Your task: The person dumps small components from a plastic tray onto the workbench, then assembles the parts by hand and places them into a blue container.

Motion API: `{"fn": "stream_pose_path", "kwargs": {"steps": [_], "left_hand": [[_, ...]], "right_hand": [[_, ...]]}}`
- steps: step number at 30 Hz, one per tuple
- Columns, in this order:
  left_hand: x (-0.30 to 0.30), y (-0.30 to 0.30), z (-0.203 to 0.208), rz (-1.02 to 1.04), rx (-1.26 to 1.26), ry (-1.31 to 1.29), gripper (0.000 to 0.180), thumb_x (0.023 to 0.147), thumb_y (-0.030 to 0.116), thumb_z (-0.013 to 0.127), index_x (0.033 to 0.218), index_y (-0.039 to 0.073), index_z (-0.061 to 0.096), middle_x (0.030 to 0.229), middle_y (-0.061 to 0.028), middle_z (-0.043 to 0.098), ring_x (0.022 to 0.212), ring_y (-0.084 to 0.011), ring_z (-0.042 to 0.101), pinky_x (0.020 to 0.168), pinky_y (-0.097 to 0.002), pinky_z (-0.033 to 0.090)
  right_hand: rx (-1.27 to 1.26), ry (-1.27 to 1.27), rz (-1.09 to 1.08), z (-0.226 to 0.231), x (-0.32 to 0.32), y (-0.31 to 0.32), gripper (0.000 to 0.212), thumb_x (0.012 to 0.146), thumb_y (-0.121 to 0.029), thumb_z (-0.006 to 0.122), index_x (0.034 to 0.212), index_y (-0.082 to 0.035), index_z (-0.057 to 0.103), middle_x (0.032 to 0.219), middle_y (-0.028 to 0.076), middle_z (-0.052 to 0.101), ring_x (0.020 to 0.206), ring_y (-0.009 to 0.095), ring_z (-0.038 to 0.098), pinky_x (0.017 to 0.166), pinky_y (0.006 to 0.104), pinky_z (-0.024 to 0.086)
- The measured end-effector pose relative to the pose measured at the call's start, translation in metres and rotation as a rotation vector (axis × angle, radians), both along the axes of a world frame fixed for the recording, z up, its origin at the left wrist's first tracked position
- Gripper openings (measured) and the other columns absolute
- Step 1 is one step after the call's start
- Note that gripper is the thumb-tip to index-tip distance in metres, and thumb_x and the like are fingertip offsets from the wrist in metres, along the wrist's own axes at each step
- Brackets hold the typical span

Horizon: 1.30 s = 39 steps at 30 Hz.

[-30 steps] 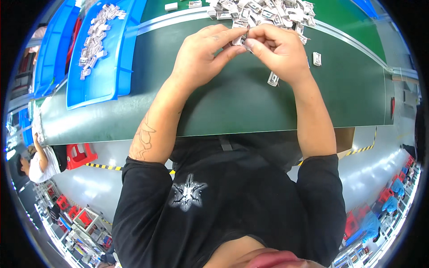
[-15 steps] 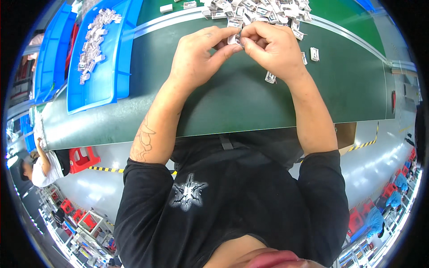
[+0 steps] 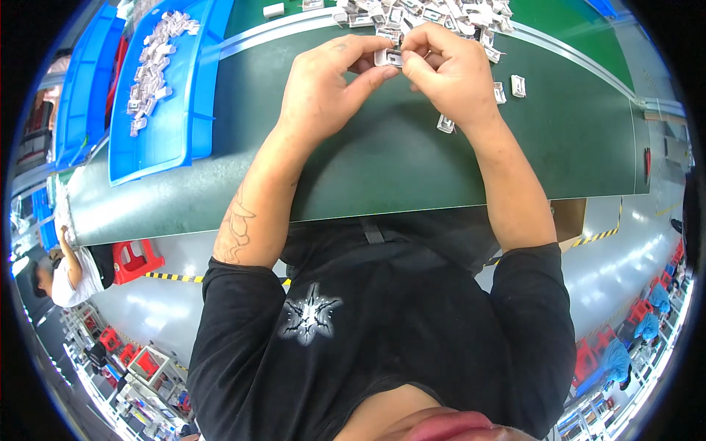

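A small white plastic housing (image 3: 388, 57) with a dark rectangular recess is pinched between thumb and fingers of my left hand (image 3: 323, 88), above the green work table (image 3: 397, 176). At its right end, my right hand (image 3: 452, 73) is closed, thumb against index finger. Those fingertips touch or nearly touch the housing; what they grip is hidden. Just beyond my hands lies a heap of similar white housings (image 3: 441, 13). A few loose ones, such as a single housing (image 3: 518, 86), rest on the table around my right hand.
A blue tray (image 3: 193, 110) holding a strip of white housings stands at the left, with another blue tray (image 3: 84, 88) farther left. A metal rail (image 3: 276, 33) crosses the table beyond my hands. Another person (image 3: 73, 275) is at the far left near a red stool (image 3: 136, 261).
The housing in my left hand has turned so its recessed face shows more. My right fingertips have shifted slightly to the right along its end.
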<state>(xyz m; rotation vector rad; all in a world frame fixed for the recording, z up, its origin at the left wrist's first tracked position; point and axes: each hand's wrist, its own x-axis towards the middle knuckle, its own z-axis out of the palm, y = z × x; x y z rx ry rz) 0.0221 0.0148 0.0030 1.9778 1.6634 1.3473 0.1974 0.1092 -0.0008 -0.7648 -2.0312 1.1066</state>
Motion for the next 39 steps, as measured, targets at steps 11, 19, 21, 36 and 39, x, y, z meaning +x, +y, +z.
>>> {"fn": "stream_pose_path", "kwargs": {"steps": [11,19,21,36,39], "left_hand": [[-0.059,-0.003,0.011,0.051,0.563,-0.933,0.059,0.102,0.019,0.063,0.148,0.001,0.03,0.121,-0.0141,0.065,0.107,-0.0263,0.067,0.088,-0.0373,0.057],[-0.066,0.003,-0.02,-0.005,0.017,-1.231,0.052,0.109,0.04,0.042,0.14,-0.001,0.05,0.104,-0.0104,0.069,0.087,-0.0179,0.061,0.078,-0.0352,0.051],[-0.047,0.003,-0.02,0.018,0.003,-0.988,0.04,0.108,0.027,0.047,0.133,-0.002,0.058,0.098,-0.0077,0.069,0.081,-0.0141,0.06,0.076,-0.0302,0.05],[-0.003,0.009,-0.025,-0.111,-0.276,0.078,0.027,0.093,0.02,0.072,0.118,0.008,0.072,0.104,-0.0101,0.073,0.088,-0.0225,0.07,0.078,-0.0335,0.055],[-0.031,0.011,-0.01,0.251,0.22,0.212,0.024,0.088,0.025,0.074,0.108,0.013,0.073,0.106,-0.0073,0.071,0.105,-0.0295,0.064,0.092,-0.0439,0.051]], "right_hand": [[-0.189,0.094,-0.123,0.004,0.018,0.027,0.008,0.094,-0.01,0.061,0.093,-0.004,0.065,0.078,0.002,0.068,0.061,0.005,0.057,0.056,0.0206,0.045],[0.196,-0.727,-0.084,0.009,0.039,0.043,0.018,0.084,-0.023,0.065,0.098,-0.014,0.071,0.087,0.007,0.074,0.082,0.028,0.069,0.075,0.04,0.055],[0.192,-0.795,-0.088,0.014,0.043,0.041,0.017,0.083,-0.021,0.064,0.097,-0.015,0.071,0.088,0.007,0.073,0.083,0.029,0.069,0.075,0.0404,0.055],[0.249,-0.907,-0.022,0.008,0.05,0.041,0.016,0.085,-0.024,0.067,0.092,-0.01,0.069,0.087,0.012,0.071,0.085,0.033,0.069,0.074,0.0447,0.054],[0.326,-0.927,-0.015,0.008,0.042,0.036,0.019,0.085,-0.025,0.064,0.091,-0.008,0.07,0.088,0.015,0.071,0.085,0.037,0.068,0.074,0.0473,0.054]]}}
